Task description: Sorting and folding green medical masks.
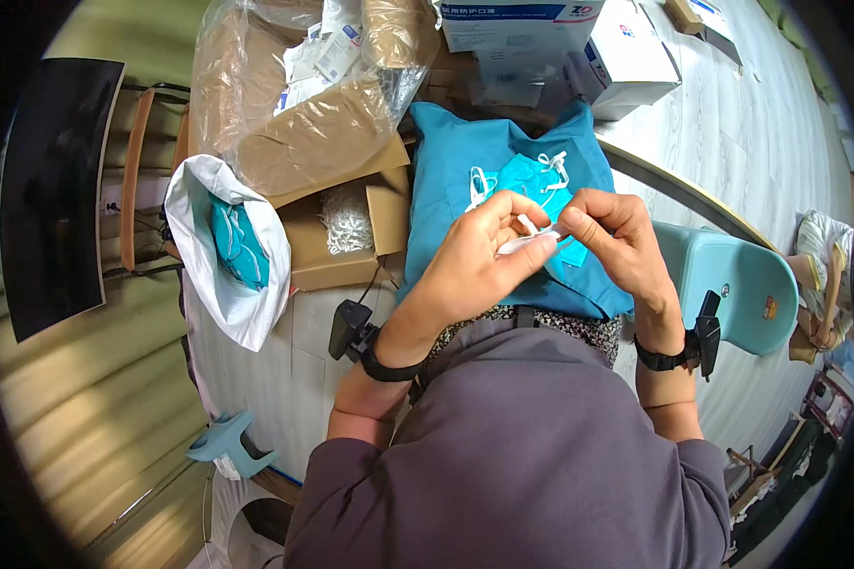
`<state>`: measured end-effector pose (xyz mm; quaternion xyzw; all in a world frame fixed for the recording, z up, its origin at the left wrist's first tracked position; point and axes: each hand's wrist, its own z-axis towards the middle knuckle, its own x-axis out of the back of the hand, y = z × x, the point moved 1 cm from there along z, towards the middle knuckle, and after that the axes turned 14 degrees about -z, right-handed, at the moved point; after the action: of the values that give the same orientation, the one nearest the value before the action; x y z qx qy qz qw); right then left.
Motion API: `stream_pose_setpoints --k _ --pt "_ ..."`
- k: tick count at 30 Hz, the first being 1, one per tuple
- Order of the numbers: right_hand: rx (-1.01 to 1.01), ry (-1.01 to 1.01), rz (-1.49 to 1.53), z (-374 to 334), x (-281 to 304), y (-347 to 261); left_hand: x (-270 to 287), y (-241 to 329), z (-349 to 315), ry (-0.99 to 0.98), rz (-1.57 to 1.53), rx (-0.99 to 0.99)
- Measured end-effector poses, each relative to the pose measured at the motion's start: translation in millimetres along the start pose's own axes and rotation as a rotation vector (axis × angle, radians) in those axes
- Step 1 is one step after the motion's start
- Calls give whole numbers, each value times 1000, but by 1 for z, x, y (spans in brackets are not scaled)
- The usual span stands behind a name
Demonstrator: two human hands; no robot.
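My left hand (pixel 479 248) and my right hand (pixel 620 239) meet over my lap, fingers pinched. Between them runs a thin white strap (pixel 514 245), partly hidden by the fingers. Just below and beyond the fingertips lie teal face masks (pixel 531 177) with white ear loops (pixel 482 185). They rest on a blue cloth (pixel 446 156) spread over my lap. Whether the strap belongs to one of these masks, I cannot tell.
At left stands a white bag (pixel 273 299) with teal masks inside. Beside it an open carton (pixel 304 275) holds white straps (pixel 347 220). A plastic-lined carton (pixel 304 142) holds white packets. White-and-blue boxes (pixel 626 62) stand farther off, and a light-blue stool (pixel 754 294) at right.
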<state>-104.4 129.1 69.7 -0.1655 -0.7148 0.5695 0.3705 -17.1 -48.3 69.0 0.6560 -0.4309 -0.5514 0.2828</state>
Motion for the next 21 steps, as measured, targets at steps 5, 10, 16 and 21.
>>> stream_pose_setpoints --k 5,10,16,21 --pt "-6 6 -35 -3 2 -4 11 4 5 38 -278 161" --pt "9 58 -36 -5 -2 3 13 -3 6 74 -205 219" --pt "-29 71 -46 -7 -5 9 14 -7 7 -101 -133 283" --pt "-173 -10 -24 -8 -12 5 1 -23 0 -106 282 14"
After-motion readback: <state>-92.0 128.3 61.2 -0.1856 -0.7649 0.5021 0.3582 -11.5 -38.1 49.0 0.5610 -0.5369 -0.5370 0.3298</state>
